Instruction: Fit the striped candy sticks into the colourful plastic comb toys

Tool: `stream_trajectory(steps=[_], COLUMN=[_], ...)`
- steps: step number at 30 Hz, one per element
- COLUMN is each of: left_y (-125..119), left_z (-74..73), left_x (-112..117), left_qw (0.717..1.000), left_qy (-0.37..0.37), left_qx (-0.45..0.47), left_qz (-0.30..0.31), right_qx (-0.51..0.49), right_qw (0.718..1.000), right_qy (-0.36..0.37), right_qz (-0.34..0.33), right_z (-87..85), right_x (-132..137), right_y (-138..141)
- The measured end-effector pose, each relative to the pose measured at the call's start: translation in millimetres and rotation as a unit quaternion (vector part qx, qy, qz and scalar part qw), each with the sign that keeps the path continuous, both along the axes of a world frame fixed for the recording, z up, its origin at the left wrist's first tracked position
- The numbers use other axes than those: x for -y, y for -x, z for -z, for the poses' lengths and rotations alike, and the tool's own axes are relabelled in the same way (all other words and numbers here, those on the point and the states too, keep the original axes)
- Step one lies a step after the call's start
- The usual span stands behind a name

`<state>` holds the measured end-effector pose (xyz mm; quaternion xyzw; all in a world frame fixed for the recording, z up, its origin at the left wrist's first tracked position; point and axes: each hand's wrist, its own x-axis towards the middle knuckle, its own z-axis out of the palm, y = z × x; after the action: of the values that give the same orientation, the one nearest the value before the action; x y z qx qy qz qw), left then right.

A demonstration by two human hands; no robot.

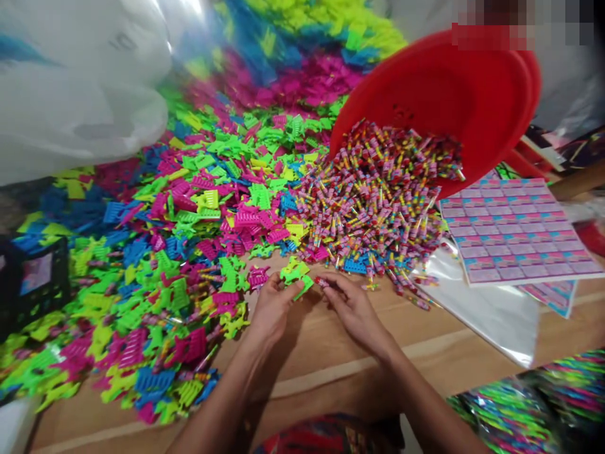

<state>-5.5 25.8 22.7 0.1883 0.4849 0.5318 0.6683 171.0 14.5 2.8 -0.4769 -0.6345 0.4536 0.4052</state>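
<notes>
My left hand point(273, 308) pinches a bright green plastic piece point(304, 287) between thumb and fingers, just above the wooden table point(326, 353). A yellow-green piece lies right beside it. Close by, my right hand point(350, 306) holds a small pink-wrapped tube point(322, 282) by its end, pointing toward the green piece without clearly touching it. Ahead and left spreads a big heap of plastic pieces point(246, 217) in green, pink, blue and yellow, some with comb-like slots. To the right is a pile of similar small tubes point(378, 189) with yellow and red ends.
The tubes spill from a tipped red basin point(491, 107). Printed label sheets point(524, 233) lie at right, over a clear plastic sheet point(482, 302). Filled bags point(510, 416) sit lower right, a black crate point(42, 277) at left, and a large whitish bag point(80, 82) behind.
</notes>
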Motion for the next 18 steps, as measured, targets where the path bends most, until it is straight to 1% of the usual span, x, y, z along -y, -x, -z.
stream_trajectory(steps=[1, 3, 7, 9, 14, 18], left_y=[0, -1, 0, -1, -2, -2], left_z=[-1.9, -4.3, -3.3, -1.8, -4.5, -10.8], left_x=[1, 3, 8, 10, 9, 8], left_qw=[1.0, 1.0, 0.998, 0.997, 0.999, 0.998], left_qy=[0.004, 0.006, -0.013, -0.02, -0.012, -0.004], left_qx=[0.017, 0.025, -0.04, -0.049, -0.002, 0.035], left_qz=[-0.005, 0.005, 0.046, 0.057, 0.034, 0.042], right_qx=[-0.02, -0.049, -0.056, -0.045, 0.006, 0.004], right_qw=[1.0, 0.998, 0.998, 0.999, 1.0, 0.999], right_qy=[0.015, 0.033, 0.022, 0.009, -0.019, -0.003], right_qz=[-0.002, -0.004, 0.013, 0.015, 0.005, -0.048], right_z=[0.4, 0.6, -1.4, -3.1, -12.2, -20.2], right_x=[0, -2, -8, -10, -9, -6], right_y=[3, 7, 6, 5, 2, 0])
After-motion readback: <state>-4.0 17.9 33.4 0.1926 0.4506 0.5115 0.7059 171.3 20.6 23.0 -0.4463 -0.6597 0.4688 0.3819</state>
